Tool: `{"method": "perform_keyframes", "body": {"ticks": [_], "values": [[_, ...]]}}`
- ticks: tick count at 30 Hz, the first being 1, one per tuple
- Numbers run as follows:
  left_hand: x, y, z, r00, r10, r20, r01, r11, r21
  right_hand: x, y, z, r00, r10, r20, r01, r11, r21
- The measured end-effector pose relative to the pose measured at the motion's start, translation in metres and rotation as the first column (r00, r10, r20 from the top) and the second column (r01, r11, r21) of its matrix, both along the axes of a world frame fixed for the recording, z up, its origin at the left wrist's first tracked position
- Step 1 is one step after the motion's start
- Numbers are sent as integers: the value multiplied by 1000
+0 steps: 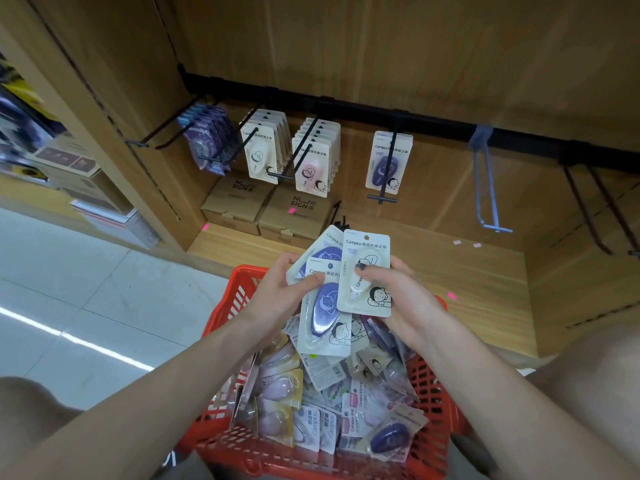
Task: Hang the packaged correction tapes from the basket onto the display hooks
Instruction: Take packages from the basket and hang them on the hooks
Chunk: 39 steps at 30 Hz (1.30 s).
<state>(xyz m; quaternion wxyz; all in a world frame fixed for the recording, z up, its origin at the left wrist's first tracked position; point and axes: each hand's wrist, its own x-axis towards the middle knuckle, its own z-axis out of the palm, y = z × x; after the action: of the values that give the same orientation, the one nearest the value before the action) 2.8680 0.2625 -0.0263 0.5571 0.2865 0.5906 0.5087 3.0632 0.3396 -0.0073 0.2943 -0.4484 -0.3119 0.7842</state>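
Both hands [277, 292] [405, 299] hold packs [367, 271] above basket rim [242, 275]; hooks [488, 188] bare.

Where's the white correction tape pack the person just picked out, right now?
In the head view, the white correction tape pack sits centre frame, pinched by the right hand above the red basket, beside purple packs held in the left hand.

We are in a stationery shop. A wooden display bay [450, 46] carries a black rail [346, 109] of hooks [384, 168] hung with rows of identical carded correction tapes [311, 161]. Stock cartons [294, 213] sit on the shelf below, and a red shopping basket [433, 410] is heaped with more packaged goods.
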Motion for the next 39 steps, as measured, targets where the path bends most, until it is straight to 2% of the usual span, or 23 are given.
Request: {"method": "perform_keyframes", "body": {"ticks": [5, 7, 9, 11, 17, 24, 28, 31, 35, 39], "values": [[-13, 6, 7, 993, 108, 54, -106, 993, -45, 13, -1, -5, 997, 16, 80, -12, 999, -42], [-17, 8, 9, 989, 123, 78, -118, 991, -59, 18, -4, -5, 992, 88, 93, -82, 994, -69], [-19, 8, 9, 987, 138, 88, -132, 989, -67, 21, -7, -6, 966, 248, 68, -244, 968, -59], [-19, 9, 9, 988, 129, 80, -124, 990, -70, 24, -8, -9, 940, 338, 36, -335, 939, -75], [-18, 6, 15, 993, 104, 61, -100, 993, -67, 31, -7, -18, 928, 371, -31, -372, 926, -60], [-18, 5, 16, 984, 175, -27, -176, 983, -51, 40, -8, -23, 974, 226, 35, -226, 974, -2], [-20, 8, 12, 979, 190, -70, -194, 979, -54, 43, -13, -20, 978, 196, 70, -197, 980, 13], [-27, 10, 10, 961, 247, -124, -254, 966, -41, 49, -13, -15, 988, 100, 119, -103, 995, 19], [-34, 14, 8, 928, 318, -193, -326, 945, -11, 57, -12, -10, 997, -40, 71, 39, 999, 22], [-30, 17, 8, 920, 311, -237, -325, 946, -20, 59, -16, -8, 994, -111, 8, 110, 991, 74]]}}
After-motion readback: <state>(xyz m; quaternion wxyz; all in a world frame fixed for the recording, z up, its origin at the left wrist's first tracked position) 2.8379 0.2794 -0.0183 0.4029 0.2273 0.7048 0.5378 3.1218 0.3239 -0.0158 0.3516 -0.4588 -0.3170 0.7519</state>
